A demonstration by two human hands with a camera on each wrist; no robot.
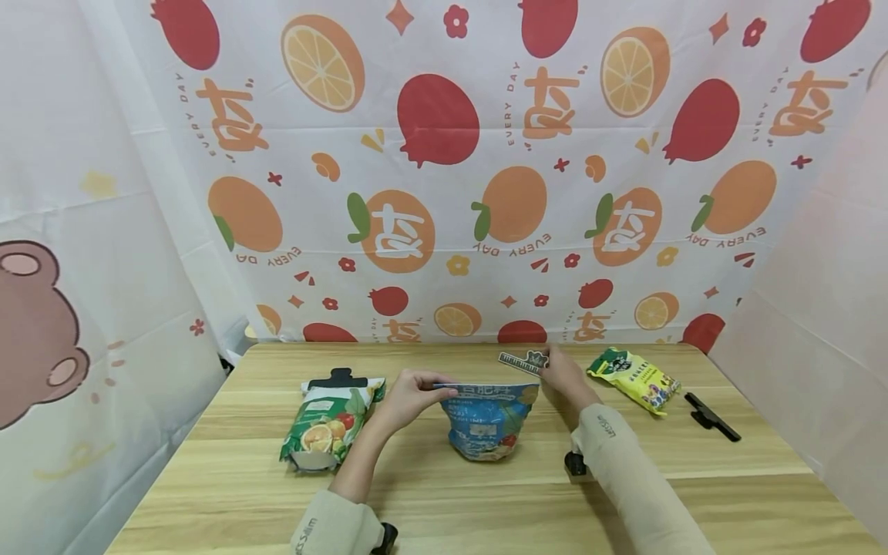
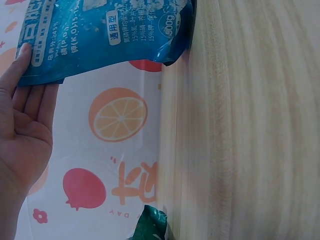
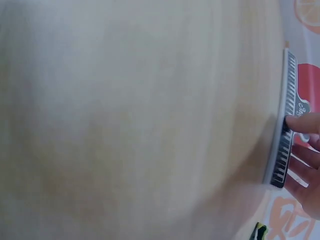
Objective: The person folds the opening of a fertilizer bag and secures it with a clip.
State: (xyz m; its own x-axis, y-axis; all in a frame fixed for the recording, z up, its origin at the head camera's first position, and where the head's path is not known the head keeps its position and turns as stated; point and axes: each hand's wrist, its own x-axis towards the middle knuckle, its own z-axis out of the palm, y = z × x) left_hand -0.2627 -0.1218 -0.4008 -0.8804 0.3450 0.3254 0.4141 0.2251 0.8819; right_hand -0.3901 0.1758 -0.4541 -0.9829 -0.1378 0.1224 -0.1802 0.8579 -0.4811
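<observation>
A blue fertilizer bag (image 1: 489, 424) stands upright on the table, with fruit pictures low on its front. My left hand (image 1: 411, 397) pinches its top left corner between thumb and fingers; the left wrist view shows the thumb on the printed face of the bag (image 2: 110, 35) and the fingers behind. Behind the bag to the right, my right hand (image 1: 565, 374) holds a long sealing clip (image 1: 520, 362) with a piano-key pattern. In the right wrist view the thumb presses on the clip (image 3: 286, 100), the fingers being on its other side.
At left lies a green-and-white bag (image 1: 326, 432) with a black clip (image 1: 338, 378) at its top. A yellow-green bag (image 1: 637, 379) lies at the right, and a black sealing clip (image 1: 712, 417) is beside it. A fruit-print curtain (image 1: 444, 231) hangs behind the table (image 1: 229, 478).
</observation>
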